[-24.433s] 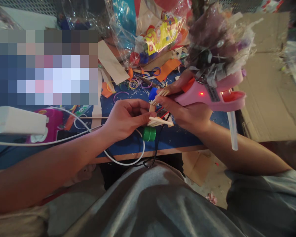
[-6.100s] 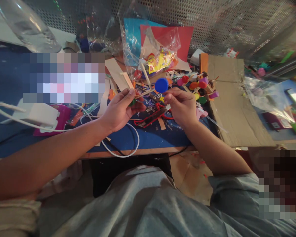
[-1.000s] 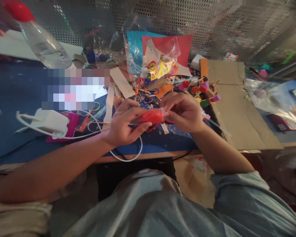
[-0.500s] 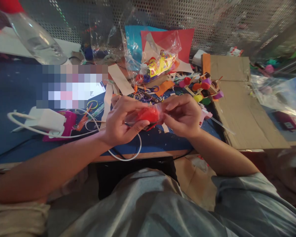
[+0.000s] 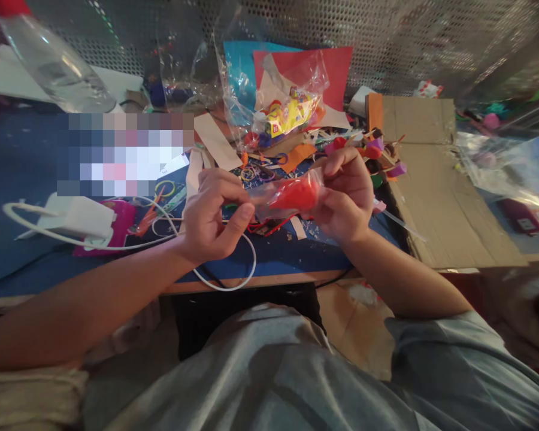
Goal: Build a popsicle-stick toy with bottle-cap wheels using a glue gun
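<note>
Between my hands, above the front of the blue table, is a small clear plastic bag (image 5: 265, 203) with a soft-looking red lump (image 5: 297, 193) inside. My left hand (image 5: 215, 215) pinches the bag's left end between thumb and fingers. At the other end, my right hand (image 5: 348, 194) grips the bag close to the red lump, its fingers curled. Paper scraps, rubber bands and a flat dark piece with a red edge (image 5: 272, 225) lie beneath the bag.
To the left are a white charger (image 5: 81, 221) on a pink base, its white cable (image 5: 251, 269), and a tilted water bottle (image 5: 58, 66). Cardboard (image 5: 435, 197) covers the right side. Behind stand a yellow-printed packet (image 5: 291, 117) in clear plastic and a red sheet (image 5: 336, 75).
My right hand has shifted slightly up, and the red lump has moved right, toward it. My left fingers have come off the lump and now hold the bag's left end, stretching the bag out.
</note>
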Demonstrator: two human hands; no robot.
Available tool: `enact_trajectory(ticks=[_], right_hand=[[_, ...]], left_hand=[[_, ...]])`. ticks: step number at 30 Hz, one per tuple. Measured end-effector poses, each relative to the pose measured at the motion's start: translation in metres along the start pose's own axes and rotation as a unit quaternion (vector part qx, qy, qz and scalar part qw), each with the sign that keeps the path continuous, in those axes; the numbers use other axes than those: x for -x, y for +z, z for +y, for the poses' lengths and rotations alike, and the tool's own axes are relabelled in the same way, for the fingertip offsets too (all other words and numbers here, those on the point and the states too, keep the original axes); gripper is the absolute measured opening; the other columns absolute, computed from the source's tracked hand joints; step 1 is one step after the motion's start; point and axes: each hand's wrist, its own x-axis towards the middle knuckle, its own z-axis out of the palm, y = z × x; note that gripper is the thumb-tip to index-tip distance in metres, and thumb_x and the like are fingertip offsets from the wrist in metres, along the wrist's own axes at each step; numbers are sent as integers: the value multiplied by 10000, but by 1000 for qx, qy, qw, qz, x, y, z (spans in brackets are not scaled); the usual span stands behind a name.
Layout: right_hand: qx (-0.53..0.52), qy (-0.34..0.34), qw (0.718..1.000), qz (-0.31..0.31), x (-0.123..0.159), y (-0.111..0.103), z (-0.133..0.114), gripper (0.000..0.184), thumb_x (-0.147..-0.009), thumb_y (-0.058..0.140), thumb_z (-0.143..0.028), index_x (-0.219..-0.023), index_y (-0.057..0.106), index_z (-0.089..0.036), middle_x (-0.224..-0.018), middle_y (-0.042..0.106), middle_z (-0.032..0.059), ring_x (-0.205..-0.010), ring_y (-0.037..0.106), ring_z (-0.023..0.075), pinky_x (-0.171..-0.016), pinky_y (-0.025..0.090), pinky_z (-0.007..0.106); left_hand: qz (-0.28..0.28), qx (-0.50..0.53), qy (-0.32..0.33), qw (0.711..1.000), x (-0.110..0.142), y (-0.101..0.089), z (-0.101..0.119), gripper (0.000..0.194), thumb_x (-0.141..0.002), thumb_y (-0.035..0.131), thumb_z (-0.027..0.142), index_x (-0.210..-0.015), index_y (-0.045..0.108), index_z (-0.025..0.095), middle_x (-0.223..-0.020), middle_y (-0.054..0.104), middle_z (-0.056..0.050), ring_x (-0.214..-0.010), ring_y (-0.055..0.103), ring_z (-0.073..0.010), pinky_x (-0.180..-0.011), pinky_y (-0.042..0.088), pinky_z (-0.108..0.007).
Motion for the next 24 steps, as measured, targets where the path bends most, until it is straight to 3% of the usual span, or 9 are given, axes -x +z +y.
enact_trajectory(ticks=[2, 6, 10, 13, 15, 18, 21, 24], right_hand=[[-4, 8, 1000, 5, -2, -2, 0, 346, -942, 856, -436, -1079, 566, -306, -854, 609, -54, -472, 481, 61, -370, 419, 211], [-67, 41, 997, -17, -3, 1, -8, 330, -903, 875, -349, -1039, 578, -298, -798, 593, -69, -469, 430, 61, -348, 370, 192], [-107, 109, 986, -64, -3, 8, -18, 288, -934, 861, -300, -1037, 592, -284, -795, 623, -77, -415, 453, 56, -311, 351, 193], [-135, 119, 982, -55, -3, 9, -17, 315, -978, 850, -424, -1039, 575, -283, -825, 669, -72, -428, 592, 80, -322, 415, 199], [-145, 118, 980, -64, -3, 9, -14, 443, -940, 885, -583, -1047, 587, -272, -840, 705, -58, -477, 688, 112, -366, 493, 206], [-109, 135, 976, -132, 0, 10, -13, 535, -831, 992, -600, -1027, 683, -209, -805, 734, -29, -537, 735, 123, -474, 584, 206], [-26, 148, 976, -160, 5, 12, -17, 401, -920, 948, -502, -973, 766, -149, -790, 770, 14, -566, 728, 101, -506, 567, 178], [40, 135, 976, -167, 7, 11, -20, 455, -976, 879, -550, -822, 732, -148, -691, 731, 4, -511, 667, 82, -469, 493, 161]], left_hand=[[-9, -27, 37, 999, -4, -2, 3, 190, -1065, 674, 413, -965, 666, 252, -800, 698, -15, -841, 686, -225, -888, 498, -494], [-41, -19, 68, 997, -11, -4, 13, 322, -1047, 703, 515, -873, 671, 245, -758, 640, 3, -819, 643, -215, -936, 464, -495], [-51, -25, 87, 995, -12, -4, 17, 269, -1072, 655, 364, -836, 630, 237, -704, 602, 22, -764, 631, -193, -977, 487, -496], [-37, -31, 84, 995, -10, -3, 15, 230, -1092, 631, 325, -878, 669, 248, -675, 625, 12, -781, 620, -207, -855, 491, -447], [6, -22, 63, 998, -9, -1, 13, 209, -1095, 646, 331, -906, 694, 256, -658, 649, 3, -811, 597, -222, -806, 482, -433], [46, -10, 56, 997, -8, 0, 11, 185, -1096, 667, 332, -929, 713, 265, -667, 695, 1, -828, 587, -227, -813, 501, -434], [15, -15, 76, 997, -7, 0, 12, 194, -1113, 647, 351, -959, 727, 265, -700, 728, -3, -782, 604, -217, -810, 535, -444], [-15, -33, 93, 995, -7, -1, 12, 262, -1136, 606, 408, -960, 735, 262, -691, 722, -17, -800, 662, -227, -802, 567, -447]])
